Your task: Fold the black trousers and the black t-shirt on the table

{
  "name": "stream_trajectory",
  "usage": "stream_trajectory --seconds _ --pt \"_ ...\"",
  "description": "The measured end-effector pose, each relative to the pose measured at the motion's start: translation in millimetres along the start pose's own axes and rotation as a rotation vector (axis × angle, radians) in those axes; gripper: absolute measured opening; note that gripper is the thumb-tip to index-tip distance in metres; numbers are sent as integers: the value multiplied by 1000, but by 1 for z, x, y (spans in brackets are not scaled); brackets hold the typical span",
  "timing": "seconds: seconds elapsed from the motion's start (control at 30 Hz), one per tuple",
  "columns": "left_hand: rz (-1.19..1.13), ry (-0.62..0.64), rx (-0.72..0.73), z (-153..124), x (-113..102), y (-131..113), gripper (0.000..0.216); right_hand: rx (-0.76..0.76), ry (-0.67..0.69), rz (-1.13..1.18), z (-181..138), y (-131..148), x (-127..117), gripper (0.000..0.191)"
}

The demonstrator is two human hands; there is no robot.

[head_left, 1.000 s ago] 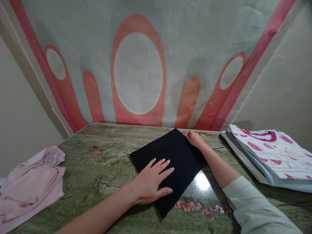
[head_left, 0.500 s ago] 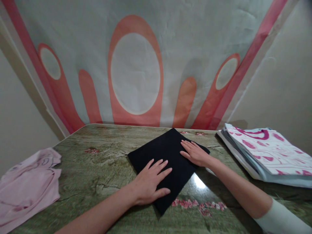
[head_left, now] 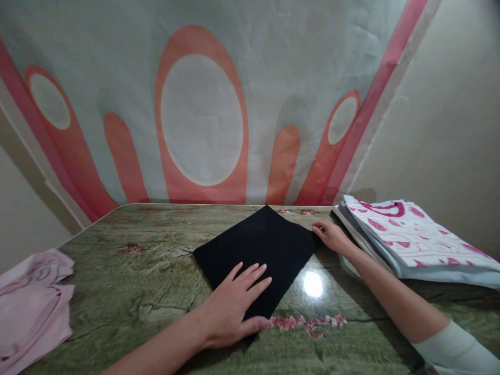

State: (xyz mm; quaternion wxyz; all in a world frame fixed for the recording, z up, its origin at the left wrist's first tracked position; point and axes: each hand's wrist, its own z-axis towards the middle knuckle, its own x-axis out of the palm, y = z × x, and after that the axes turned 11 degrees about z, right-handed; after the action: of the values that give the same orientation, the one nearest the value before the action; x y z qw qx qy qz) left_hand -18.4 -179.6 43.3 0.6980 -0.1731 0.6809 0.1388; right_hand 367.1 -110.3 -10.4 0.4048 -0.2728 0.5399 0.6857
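Observation:
A folded black cloth (head_left: 258, 239) lies turned cornerwise in the middle of the table, one corner pointing to the far edge. My left hand (head_left: 234, 307) rests flat on its near left part, fingers spread and thumb stretched out towards the near corner. At the cloth's right corner, my right hand (head_left: 331, 235) has its fingers pinched together on the fabric. What kind of garment or cloth this is, the folds do not show.
A pile of folded clothes (head_left: 422, 237), white with pink print on top, stands at the right. Crumpled pink clothing (head_left: 35, 307) lies at the left edge. The wood-patterned table (head_left: 156, 291) meets a printed wall hanging (head_left: 203, 120) at the back.
My right hand has slid from lying flat on the cloth out to its right corner and closed there. My left hand stays spread on the cloth. The view has shifted slightly right.

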Motion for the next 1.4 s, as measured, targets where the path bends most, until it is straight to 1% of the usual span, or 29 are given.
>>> stream_trajectory --seconds 0.13,0.27,0.43,0.57,0.77,0.9,1.0,1.13,1.23,1.27,1.37,1.4 --pt "1 30 33 0 2 -8 67 22 16 80 -5 1 -3 31" --pt "22 41 31 2 3 -8 67 28 36 116 -6 3 1 29" --pt "30 36 49 2 4 -5 66 50 16 102 -4 -2 8 29" --pt "30 31 57 1 4 -1 66 58 -5 103 -3 -4 8 27" --pt "18 42 72 0 0 4 67 57 -51 154 -5 6 5 27" --pt "-5 38 100 0 -2 10 67 40 -11 213 -7 17 11 31" --pt "-29 36 102 0 -4 16 61 54 38 210 -7 20 13 33" --pt "-43 21 32 0 -8 28 46 111 157 177 -7 24 3 25" --pt "-6 -36 -77 0 -10 43 37 147 311 165 -15 35 -13 16" --pt "21 -59 -113 -1 -10 50 36 159 394 173 -19 40 -19 16" --pt "132 -135 -220 -3 -7 68 35 224 756 255 -31 55 -34 24" --pt "162 -159 -252 -3 -5 72 34 237 853 280 -32 57 -38 26"
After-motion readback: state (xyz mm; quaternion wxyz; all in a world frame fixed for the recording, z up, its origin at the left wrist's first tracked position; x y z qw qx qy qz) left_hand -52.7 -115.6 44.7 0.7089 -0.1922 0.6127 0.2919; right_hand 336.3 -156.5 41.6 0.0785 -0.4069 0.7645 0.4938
